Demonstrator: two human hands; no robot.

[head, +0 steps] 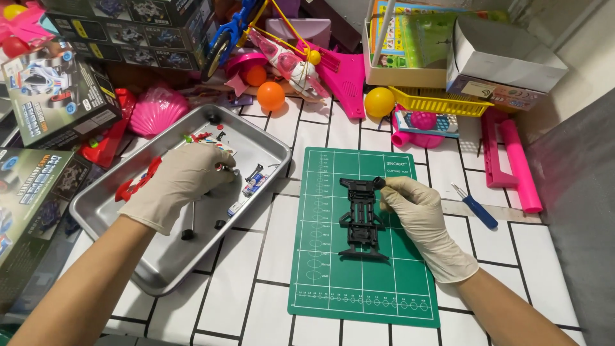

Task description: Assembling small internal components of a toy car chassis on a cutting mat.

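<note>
Right hand pinching chassis on mat | left hand closed on tray parts | light, stiff, likely brittle; best gripped by side rails

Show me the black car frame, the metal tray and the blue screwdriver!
black car frame [362, 218], head view, middle of the frame.
metal tray [168, 261], head view, bare floor.
blue screwdriver [480, 212], head view, handle.

Your left hand and right hand wear thin, matt, cream rubber-like gloves, slightly wrinkled at the knuckles. The tray you reach into is brushed metal with a dull sheen, while the chassis you hold is matt black plastic. It lies on a smooth, matt green cutting mat over glossy white tiles.
</note>
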